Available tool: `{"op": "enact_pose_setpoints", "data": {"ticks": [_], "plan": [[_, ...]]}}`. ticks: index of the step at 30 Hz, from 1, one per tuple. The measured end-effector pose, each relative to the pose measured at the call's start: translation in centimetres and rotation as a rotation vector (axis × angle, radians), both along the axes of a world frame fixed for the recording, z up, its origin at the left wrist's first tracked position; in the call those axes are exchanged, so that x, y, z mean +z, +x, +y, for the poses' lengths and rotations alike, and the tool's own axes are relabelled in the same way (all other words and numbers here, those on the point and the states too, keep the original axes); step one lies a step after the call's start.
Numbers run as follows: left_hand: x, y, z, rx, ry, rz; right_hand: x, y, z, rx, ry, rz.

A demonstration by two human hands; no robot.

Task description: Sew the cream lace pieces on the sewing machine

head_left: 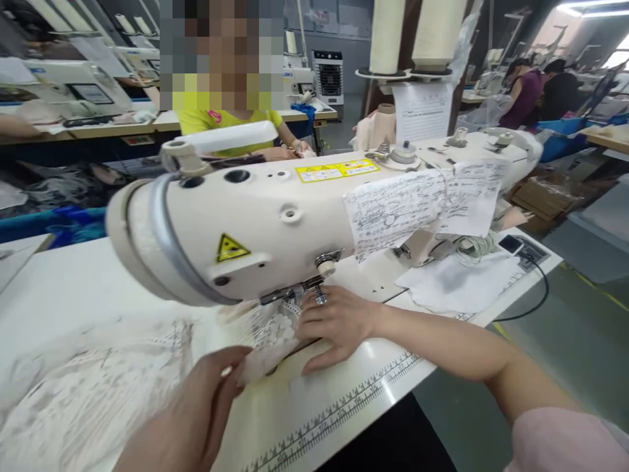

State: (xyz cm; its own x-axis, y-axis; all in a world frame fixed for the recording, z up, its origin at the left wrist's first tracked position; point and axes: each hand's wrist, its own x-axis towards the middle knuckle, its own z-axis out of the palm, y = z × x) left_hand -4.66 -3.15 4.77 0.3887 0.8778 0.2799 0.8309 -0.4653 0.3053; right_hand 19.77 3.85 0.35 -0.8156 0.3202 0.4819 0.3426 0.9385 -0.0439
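A cream sewing machine (255, 216) lies across the white table (344, 406). White lace fabric (88, 393) spreads over the table's left and runs under the presser foot (295, 294). My right hand (334, 324) rests flat on the lace beside the presser foot, fingers stretched out. My left hand (191, 413) is closed in a pinch on the near edge of the lace in front of the needle.
Handwritten paper notes (417, 203) are taped to the machine arm. A printed ruler (344, 410) runs along the table's front edge. White cloth pieces (457, 282) and a control panel (523, 249) lie at right. Thread cones (417, 33) stand behind. Other workers sit at machines beyond.
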Motion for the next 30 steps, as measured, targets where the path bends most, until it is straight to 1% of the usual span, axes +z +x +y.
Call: {"op": "enact_pose_setpoints", "data": {"ticks": [1,2,3,5,6,7,8,10,12,13,15,17,20,22,25,27,30], "plan": [[0.8,0.4,0.3,0.034,-0.075,0.031,0.1,0.0,-0.1,-0.016,0.014,-0.004],[1.3,0.8,0.8,0.010,-0.129,0.069,0.1,0.0,-0.2,-0.031,0.033,-0.017],[1.7,1.2,1.3,-0.083,-0.158,0.100,0.2,0.1,-0.3,-0.032,0.052,-0.014],[1.5,1.9,2.4,-0.310,-0.154,0.139,0.2,0.2,-0.4,-0.003,0.095,0.039],[1.1,2.2,2.8,-0.392,-0.120,0.169,0.1,0.4,-0.4,0.013,0.122,0.090],[0.6,2.5,3.2,-0.432,-0.033,0.191,0.1,0.5,-0.3,0.002,0.124,0.107],[0.0,2.7,3.4,-0.450,0.053,0.220,0.0,0.6,-0.3,0.021,0.121,0.127],[-1.2,3.0,3.5,-0.462,0.256,0.245,-0.1,0.7,-0.2,0.047,0.104,0.146],[-2.1,3.1,3.3,-0.459,0.417,0.246,-0.2,0.8,-0.2,0.042,0.074,0.129],[-2.4,3.1,3.1,-0.456,0.471,0.242,-0.3,0.8,-0.2,0.029,0.052,0.113],[-2.7,3.0,2.8,-0.447,0.526,0.230,-0.4,0.7,-0.3,0.000,0.002,0.069],[-2.8,2.9,2.6,-0.435,0.539,0.211,-0.5,0.6,-0.4,-0.011,-0.030,0.027],[-2.8,2.8,2.5,-0.412,0.537,0.201,-0.2,0.5,-0.5,0.000,-0.003,0.018],[-2.8,2.8,2.6,-0.399,0.545,0.230,0.0,0.3,-0.5,0.040,0.004,0.051],[-2.9,2.8,2.6,-0.380,0.562,0.260,0.1,0.0,-0.4,0.110,-0.058,0.143],[-3.1,2.7,2.7,-0.393,0.532,0.226,0.1,-0.1,-0.3,0.116,-0.095,0.196],[-3.4,2.6,2.7,-0.419,0.433,0.152,0.1,-0.2,-0.3,0.093,-0.121,0.216]]}}
